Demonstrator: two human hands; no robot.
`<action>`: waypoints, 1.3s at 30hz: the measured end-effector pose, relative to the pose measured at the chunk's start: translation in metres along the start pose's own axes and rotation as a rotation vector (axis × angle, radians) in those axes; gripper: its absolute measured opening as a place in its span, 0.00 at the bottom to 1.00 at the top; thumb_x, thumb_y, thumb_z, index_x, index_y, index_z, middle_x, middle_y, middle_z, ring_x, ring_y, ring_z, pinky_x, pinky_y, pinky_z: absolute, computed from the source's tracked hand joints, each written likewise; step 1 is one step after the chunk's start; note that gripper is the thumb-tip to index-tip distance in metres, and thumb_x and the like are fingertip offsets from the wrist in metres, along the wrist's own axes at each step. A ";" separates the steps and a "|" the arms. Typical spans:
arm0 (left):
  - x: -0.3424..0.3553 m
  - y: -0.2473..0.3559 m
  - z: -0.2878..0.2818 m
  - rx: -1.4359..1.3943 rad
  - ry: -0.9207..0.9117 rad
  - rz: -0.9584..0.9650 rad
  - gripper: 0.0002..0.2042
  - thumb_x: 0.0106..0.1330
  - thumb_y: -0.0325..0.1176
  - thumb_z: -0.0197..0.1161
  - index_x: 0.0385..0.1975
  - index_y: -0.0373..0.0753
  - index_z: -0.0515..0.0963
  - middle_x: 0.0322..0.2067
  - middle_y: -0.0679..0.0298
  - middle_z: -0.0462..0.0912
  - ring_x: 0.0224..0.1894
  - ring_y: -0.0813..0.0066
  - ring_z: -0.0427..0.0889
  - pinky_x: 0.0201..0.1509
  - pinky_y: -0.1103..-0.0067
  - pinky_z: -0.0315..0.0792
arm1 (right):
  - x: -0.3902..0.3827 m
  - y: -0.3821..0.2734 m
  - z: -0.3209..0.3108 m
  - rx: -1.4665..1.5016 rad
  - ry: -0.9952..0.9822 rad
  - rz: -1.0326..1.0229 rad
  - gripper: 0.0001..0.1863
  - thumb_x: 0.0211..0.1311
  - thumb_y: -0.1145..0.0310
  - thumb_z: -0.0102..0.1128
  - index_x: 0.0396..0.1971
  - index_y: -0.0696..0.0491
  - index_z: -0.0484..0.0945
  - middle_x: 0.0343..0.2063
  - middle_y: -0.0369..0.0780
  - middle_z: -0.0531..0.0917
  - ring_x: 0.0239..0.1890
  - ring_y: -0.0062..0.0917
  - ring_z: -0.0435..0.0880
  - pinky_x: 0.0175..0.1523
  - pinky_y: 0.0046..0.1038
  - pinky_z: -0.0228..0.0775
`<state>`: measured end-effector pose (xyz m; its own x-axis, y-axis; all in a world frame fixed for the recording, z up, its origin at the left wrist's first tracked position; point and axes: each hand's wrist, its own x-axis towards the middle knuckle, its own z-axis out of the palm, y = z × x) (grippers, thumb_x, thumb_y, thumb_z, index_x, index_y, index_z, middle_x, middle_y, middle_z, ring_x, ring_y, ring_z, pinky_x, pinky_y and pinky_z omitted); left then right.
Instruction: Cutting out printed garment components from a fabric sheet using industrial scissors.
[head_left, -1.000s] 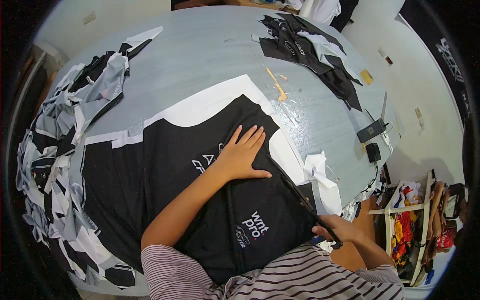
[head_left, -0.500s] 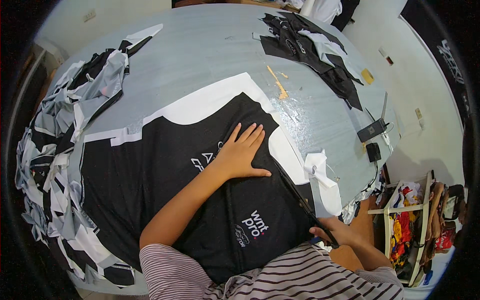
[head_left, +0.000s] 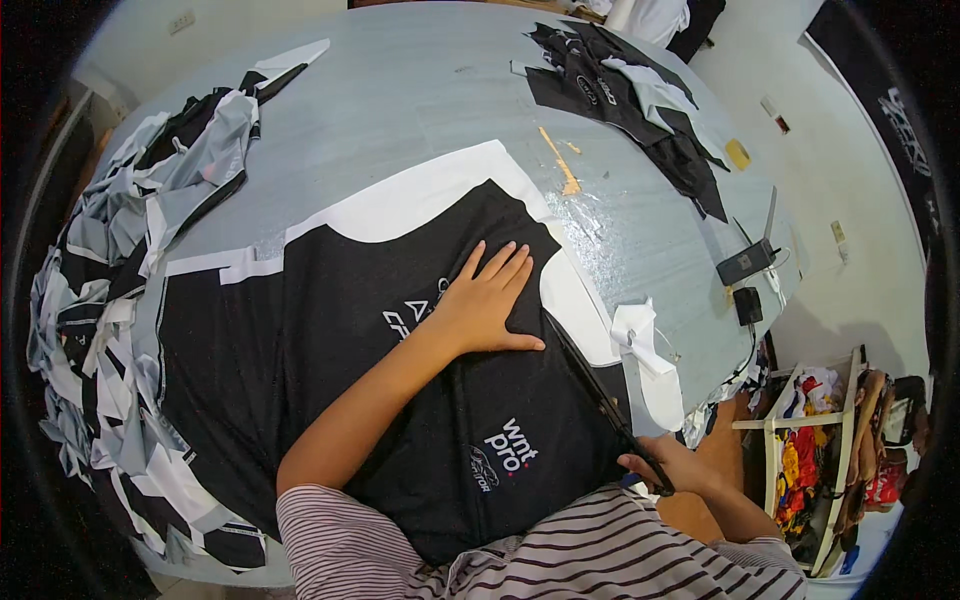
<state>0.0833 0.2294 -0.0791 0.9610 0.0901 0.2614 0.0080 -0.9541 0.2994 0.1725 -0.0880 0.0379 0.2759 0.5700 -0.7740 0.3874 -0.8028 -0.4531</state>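
Note:
A large black fabric panel (head_left: 350,290) with white printed lettering and white margins lies spread over the table in front of me. My left hand (head_left: 490,305) rests flat on its upper part, fingers spread, pressing the cloth. At the panel's right edge, my right hand (head_left: 665,465) grips the handles of large dark scissors (head_left: 605,405). Their long blades point away from me, along the border between black cloth and the white margin (head_left: 575,305); their tips are close to my left thumb. A curled white scrap (head_left: 648,365) lies just right of the blades.
Black, grey and white cut pieces (head_left: 130,300) pile along the table's left side. More dark pieces (head_left: 630,100) lie at the far right. A black router-like box (head_left: 745,262) and a power adapter (head_left: 747,305) sit near the right edge. A shelf of coloured cloth (head_left: 810,450) stands beyond it.
The view has shifted very slightly. Both hands, the scissors and the panel keep practically the same places.

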 end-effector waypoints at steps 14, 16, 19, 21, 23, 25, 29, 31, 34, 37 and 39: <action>-0.001 -0.001 0.004 0.001 0.081 0.013 0.54 0.49 0.74 0.52 0.63 0.27 0.58 0.66 0.51 0.56 0.70 0.61 0.50 0.72 0.61 0.39 | 0.023 -0.023 -0.003 0.003 -0.098 -0.012 0.32 0.65 0.40 0.43 0.34 0.60 0.72 0.18 0.39 0.77 0.23 0.25 0.80 0.31 0.25 0.70; 0.000 -0.001 0.005 0.005 0.079 0.003 0.54 0.48 0.74 0.52 0.62 0.27 0.59 0.66 0.51 0.57 0.70 0.62 0.51 0.72 0.61 0.40 | 0.026 -0.033 -0.005 -0.015 -0.111 -0.016 0.32 0.66 0.39 0.40 0.33 0.60 0.71 0.18 0.38 0.78 0.24 0.23 0.79 0.32 0.23 0.70; -0.001 -0.001 0.007 0.010 0.087 -0.014 0.55 0.47 0.75 0.52 0.62 0.26 0.58 0.66 0.50 0.57 0.70 0.61 0.51 0.72 0.61 0.39 | 0.030 -0.043 -0.005 0.006 -0.101 -0.005 0.34 0.64 0.37 0.40 0.32 0.59 0.71 0.18 0.38 0.77 0.23 0.23 0.79 0.31 0.23 0.69; -0.001 -0.001 0.007 0.013 0.108 -0.027 0.56 0.47 0.75 0.52 0.63 0.26 0.57 0.66 0.49 0.57 0.70 0.60 0.51 0.72 0.61 0.39 | 0.033 -0.040 -0.003 0.006 -0.070 -0.010 0.34 0.64 0.36 0.40 0.30 0.59 0.71 0.17 0.38 0.77 0.22 0.23 0.78 0.30 0.23 0.68; 0.000 -0.001 0.007 0.017 0.127 -0.043 0.57 0.46 0.76 0.52 0.63 0.26 0.57 0.66 0.48 0.56 0.70 0.60 0.51 0.72 0.60 0.38 | 0.034 -0.039 0.000 0.016 -0.053 -0.007 0.34 0.64 0.36 0.39 0.29 0.59 0.70 0.17 0.38 0.76 0.22 0.23 0.78 0.29 0.23 0.68; -0.001 -0.001 0.005 0.030 0.090 -0.057 0.58 0.45 0.77 0.51 0.63 0.26 0.56 0.66 0.47 0.55 0.70 0.59 0.50 0.72 0.57 0.37 | 0.034 -0.039 0.001 0.028 -0.041 -0.005 0.34 0.65 0.36 0.39 0.28 0.58 0.70 0.17 0.37 0.76 0.21 0.23 0.77 0.29 0.22 0.68; -0.001 0.000 0.004 0.035 0.069 -0.077 0.59 0.44 0.79 0.49 0.64 0.26 0.55 0.66 0.48 0.54 0.71 0.59 0.49 0.71 0.53 0.35 | 0.033 -0.041 0.005 0.031 0.014 -0.009 0.34 0.64 0.35 0.40 0.25 0.57 0.69 0.15 0.37 0.75 0.20 0.22 0.76 0.28 0.22 0.67; -0.001 0.001 0.004 0.070 0.038 -0.104 0.60 0.44 0.80 0.48 0.64 0.26 0.54 0.67 0.48 0.52 0.71 0.60 0.47 0.69 0.49 0.33 | 0.032 -0.043 0.006 0.030 0.032 -0.002 0.34 0.64 0.35 0.40 0.24 0.56 0.69 0.15 0.37 0.74 0.19 0.23 0.76 0.27 0.22 0.66; -0.003 0.002 0.005 0.085 0.015 -0.134 0.61 0.43 0.80 0.48 0.64 0.26 0.54 0.67 0.48 0.52 0.72 0.59 0.46 0.68 0.46 0.31 | 0.032 -0.046 0.006 0.035 0.039 0.027 0.33 0.64 0.36 0.41 0.23 0.57 0.69 0.14 0.37 0.74 0.19 0.23 0.76 0.27 0.23 0.67; -0.003 0.005 0.002 0.098 -0.006 -0.161 0.61 0.42 0.80 0.48 0.64 0.26 0.53 0.68 0.48 0.50 0.72 0.59 0.44 0.67 0.43 0.31 | 0.033 -0.043 0.008 0.021 0.053 0.029 0.33 0.64 0.37 0.42 0.23 0.57 0.69 0.14 0.38 0.74 0.18 0.24 0.76 0.27 0.23 0.67; -0.004 0.006 0.001 0.087 -0.022 -0.184 0.61 0.42 0.80 0.49 0.65 0.26 0.53 0.68 0.49 0.49 0.72 0.59 0.43 0.66 0.42 0.31 | 0.032 -0.047 0.008 0.013 0.057 0.037 0.33 0.65 0.38 0.42 0.23 0.58 0.70 0.13 0.38 0.74 0.18 0.24 0.76 0.26 0.24 0.67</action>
<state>0.0801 0.2228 -0.0795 0.9470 0.2596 0.1891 0.2066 -0.9433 0.2598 0.1559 -0.0340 0.0311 0.3396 0.5482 -0.7643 0.3649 -0.8258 -0.4301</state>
